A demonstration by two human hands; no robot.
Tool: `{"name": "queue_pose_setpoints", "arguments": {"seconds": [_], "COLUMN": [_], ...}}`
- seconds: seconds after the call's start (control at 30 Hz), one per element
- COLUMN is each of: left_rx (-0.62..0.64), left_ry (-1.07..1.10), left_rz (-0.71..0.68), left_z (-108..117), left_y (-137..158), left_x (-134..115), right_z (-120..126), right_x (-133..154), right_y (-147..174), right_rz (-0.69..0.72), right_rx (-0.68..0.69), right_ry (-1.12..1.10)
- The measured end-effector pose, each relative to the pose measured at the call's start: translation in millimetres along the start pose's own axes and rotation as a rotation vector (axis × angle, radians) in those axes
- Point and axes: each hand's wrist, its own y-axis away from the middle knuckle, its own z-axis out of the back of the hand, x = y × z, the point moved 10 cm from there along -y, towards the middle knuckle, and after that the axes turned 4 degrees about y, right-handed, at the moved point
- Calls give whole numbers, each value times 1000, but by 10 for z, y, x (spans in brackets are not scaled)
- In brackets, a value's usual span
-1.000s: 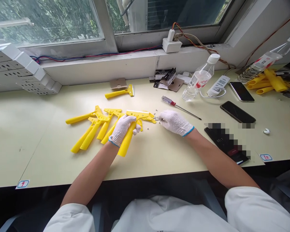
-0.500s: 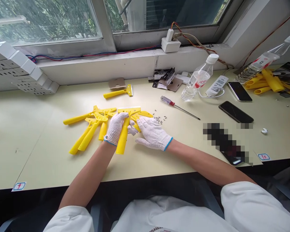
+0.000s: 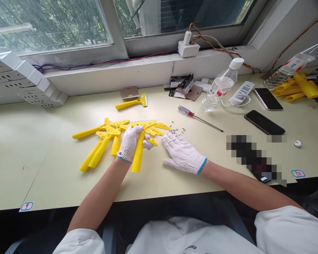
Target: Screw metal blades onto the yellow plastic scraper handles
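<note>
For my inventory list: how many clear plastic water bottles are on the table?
2. One clear plastic water bottle stands behind the red-handled screwdriver; another lies at the far right edge, partly cut off.

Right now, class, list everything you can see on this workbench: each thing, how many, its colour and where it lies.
scraper in hand: one, yellow, gripped by its handle, table centre
loose scraper parts: several, yellow, fanned left of it
finished scraper: one, yellow, behind the pile
screws: small heap, silver, ahead of the right fingertips
screwdriver: one, red and clear handle, right of centre
water bottle: one, clear, rear right
power strip: one, white, beside the bottle
phones: two, black, right
yellow handles: heap, far right
earbud: one, white, right edge
left hand: white glove, closed on the scraper
right hand: white glove, flat on the table
</note>
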Motion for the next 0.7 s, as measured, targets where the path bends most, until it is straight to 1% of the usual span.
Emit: {"name": "queue_pose_setpoints", "arguments": {"seconds": [0.1,0.2,0.33,0.4,0.47,0.53,0.63,0.67,0.7], "left_rx": [15,31,19,21,30,39,62,61,56], "left_ry": [3,-13,-64,-82,-70,-48,-30,-33,-40], "left_rz": [-1,6,5,3,-7,-17,-18,-14,-9], "left_z": [6,-7,-4,-10,-25,-45,-89,-93,-93], "left_y": [-8,-5,-3,-5,-6,-2,15,20,24], "left_x": [9,19,30,33,18,-10,-43,-44,-38], "right_z": [-2,19,59,59,44,8,0,45,114], "right_x": [-96,-148,-221,-211,-132,-13,124,83,-19], "right_y": [-25,-66,-232,-341,-426,-472,-503,-512,-520], "right_rz": [-44,-48,-116,-161,-185,-189,-120,-110,-116], "right_rx": [23,25,12,11,1,-7,-16,-36,-65], "right_ry": [14,9,-19,-36,-52,-83,-130,-126,-108]}}
